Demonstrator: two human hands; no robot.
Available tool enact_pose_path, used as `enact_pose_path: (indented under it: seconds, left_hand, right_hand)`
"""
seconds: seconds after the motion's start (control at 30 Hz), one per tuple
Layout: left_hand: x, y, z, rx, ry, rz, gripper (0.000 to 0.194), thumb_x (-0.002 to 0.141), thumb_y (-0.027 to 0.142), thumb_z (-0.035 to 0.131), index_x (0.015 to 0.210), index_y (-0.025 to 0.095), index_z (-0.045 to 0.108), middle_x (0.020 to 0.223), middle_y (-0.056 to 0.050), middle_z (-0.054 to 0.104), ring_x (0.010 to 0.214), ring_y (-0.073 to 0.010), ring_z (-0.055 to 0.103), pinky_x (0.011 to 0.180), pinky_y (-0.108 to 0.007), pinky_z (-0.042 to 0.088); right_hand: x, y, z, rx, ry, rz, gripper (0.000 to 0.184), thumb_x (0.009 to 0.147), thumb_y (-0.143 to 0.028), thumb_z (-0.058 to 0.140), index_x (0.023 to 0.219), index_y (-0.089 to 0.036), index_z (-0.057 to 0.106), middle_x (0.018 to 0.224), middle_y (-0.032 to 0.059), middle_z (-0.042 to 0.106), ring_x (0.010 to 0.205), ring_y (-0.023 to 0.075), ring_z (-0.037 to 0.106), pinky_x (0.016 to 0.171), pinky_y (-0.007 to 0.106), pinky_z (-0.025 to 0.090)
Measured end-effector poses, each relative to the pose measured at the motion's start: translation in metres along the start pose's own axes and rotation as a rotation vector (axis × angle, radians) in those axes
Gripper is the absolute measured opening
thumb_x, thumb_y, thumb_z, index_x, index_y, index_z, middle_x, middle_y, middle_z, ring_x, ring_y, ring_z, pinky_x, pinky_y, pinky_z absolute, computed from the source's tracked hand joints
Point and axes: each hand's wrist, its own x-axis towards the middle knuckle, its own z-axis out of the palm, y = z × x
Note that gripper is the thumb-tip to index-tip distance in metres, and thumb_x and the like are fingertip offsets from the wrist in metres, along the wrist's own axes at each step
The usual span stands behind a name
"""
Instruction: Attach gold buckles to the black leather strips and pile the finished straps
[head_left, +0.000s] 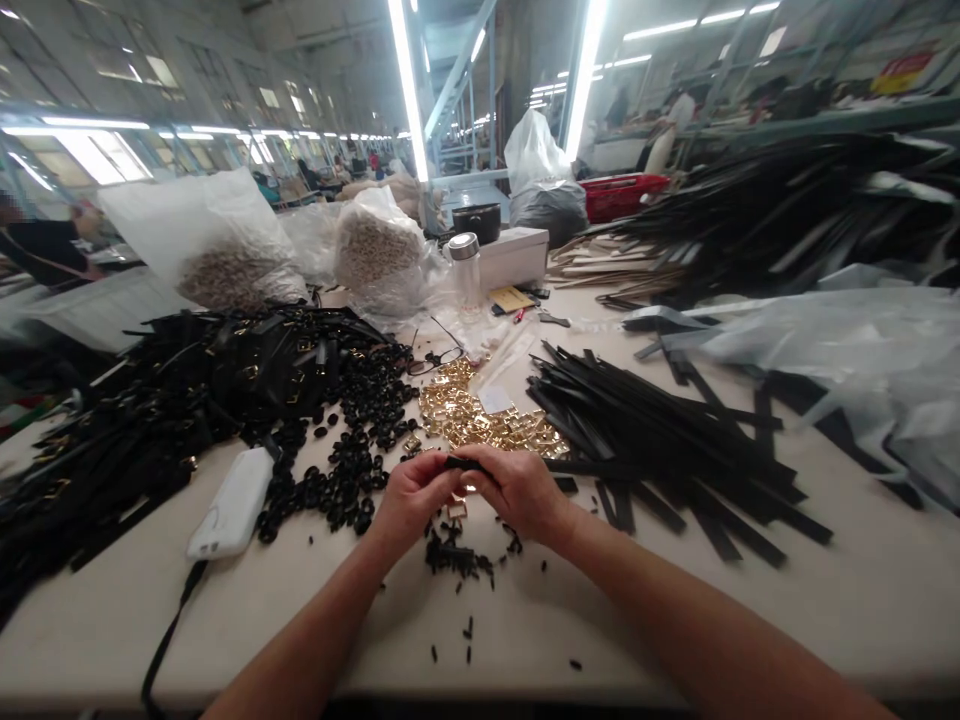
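- Left grip (411, 493) and right grip (525, 492) pinched a narrow black strip (463, 463) at their fingertips.
- That strip spanned between them, above the flat off-white desk (337, 645), near shiny gold metal buckles (448, 408).

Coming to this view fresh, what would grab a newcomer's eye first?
Probably the glinting heap of gold-coloured buckles mid-table, just beyond the left hand and right hand, which meet around a black strap. Next, the fan of black strips to the right and the larger dark pile of buckled straps on the left. Overhead, two bright tube lights flank the middle of the view.
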Motion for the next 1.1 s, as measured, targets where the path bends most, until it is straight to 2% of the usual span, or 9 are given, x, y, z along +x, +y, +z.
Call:
enact_pose_path:
  seconds: [0.1,0.17,0.27,0.43,0.6,0.63,0.73,0.87,1.1]
  left_hand:
    - [-0.002,0.000,-0.006,0.211,0.043,0.130,0.025,0.081,0.040,0.067,0.084,0.016,0.071,0.069,-0.003,0.068,0.063,-0.0143,0.061,0.059,-0.024,0.049]
    - [-0.002,-0.001,-0.010,0.347,0.078,0.216,0.023,0.083,0.039,0.065,0.083,0.016,0.071,0.072,-0.003,0.067,0.066,-0.0155,0.061,0.063,-0.025,0.049]
    - [-0.002,-0.001,-0.018,0.463,0.070,0.266,0.025,0.085,0.039,0.060,0.080,0.016,0.070,0.070,-0.003,0.065,0.065,-0.0153,0.059,0.061,-0.025,0.047]
    - [-0.001,0.005,-0.027,0.682,-0.108,0.217,0.027,0.086,0.037,0.059,0.068,0.017,0.063,0.061,0.001,0.057,0.056,-0.0117,0.050,0.054,-0.023,0.039]
    - [-0.003,0.004,-0.017,0.969,-0.303,0.310,0.002,0.078,0.021,0.066,0.077,0.020,0.065,0.083,-0.002,0.063,0.074,-0.0153,0.057,0.069,-0.026,0.042]
    - [-0.003,0.003,-0.014,1.002,-0.335,0.323,0.003,0.077,0.017,0.065,0.079,0.020,0.065,0.086,-0.002,0.063,0.078,-0.0165,0.057,0.071,-0.027,0.043]
    - [-0.002,0.000,-0.009,1.046,-0.364,0.290,0.011,0.075,0.012,0.061,0.080,0.020,0.065,0.084,-0.003,0.063,0.078,-0.0177,0.057,0.071,-0.027,0.042]
    - [-0.001,-0.003,-0.011,0.974,-0.330,0.198,0.015,0.071,0.012,0.063,0.082,0.020,0.066,0.080,-0.001,0.062,0.072,-0.0167,0.056,0.066,-0.026,0.041]
    - [-0.002,-0.004,-0.013,0.911,-0.319,0.100,0.006,0.068,0.013,0.064,0.070,0.019,0.062,0.067,0.002,0.057,0.063,-0.0141,0.052,0.057,-0.024,0.036]
  right_hand:
    - [0.000,0.002,0.000,-0.033,-0.004,-0.031,0.023,0.097,-0.030,0.046,0.114,-0.022,0.060,0.101,0.0028,0.073,0.087,0.0145,0.068,0.074,0.022,0.046]
    - [0.001,0.002,-0.001,-0.105,-0.028,-0.036,0.018,0.095,-0.029,0.048,0.102,-0.020,0.063,0.089,0.0018,0.072,0.078,0.0142,0.067,0.068,0.022,0.043]
    - [0.002,0.002,-0.006,-0.238,-0.081,-0.029,0.016,0.090,-0.026,0.051,0.079,-0.019,0.060,0.070,-0.0001,0.066,0.064,0.0136,0.061,0.059,0.023,0.037]
    - [0.003,0.006,-0.013,-0.313,-0.080,-0.036,0.009,0.085,-0.021,0.051,0.078,-0.018,0.057,0.071,0.0004,0.063,0.063,0.0131,0.057,0.059,0.025,0.032]
    - [0.005,0.013,-0.012,-0.350,0.010,0.035,0.013,0.087,-0.020,0.048,0.079,-0.018,0.058,0.072,0.0014,0.063,0.064,0.0129,0.054,0.061,0.025,0.031]
    - [0.005,0.013,-0.011,-0.349,0.007,0.042,0.013,0.087,-0.020,0.048,0.078,-0.018,0.058,0.072,0.0014,0.063,0.064,0.0129,0.054,0.061,0.025,0.031]
    - [0.004,0.012,-0.009,-0.321,-0.005,0.058,0.013,0.086,-0.020,0.048,0.078,-0.018,0.058,0.072,0.0014,0.063,0.065,0.0130,0.054,0.061,0.025,0.032]
    - [0.004,0.010,-0.008,-0.266,0.007,0.075,0.012,0.086,-0.021,0.049,0.079,-0.019,0.059,0.072,0.0007,0.063,0.065,0.0127,0.054,0.062,0.024,0.032]
    - [0.004,0.007,-0.009,-0.228,-0.009,0.129,0.011,0.085,-0.021,0.053,0.077,-0.019,0.061,0.068,-0.0003,0.062,0.062,0.0118,0.053,0.059,0.023,0.030]
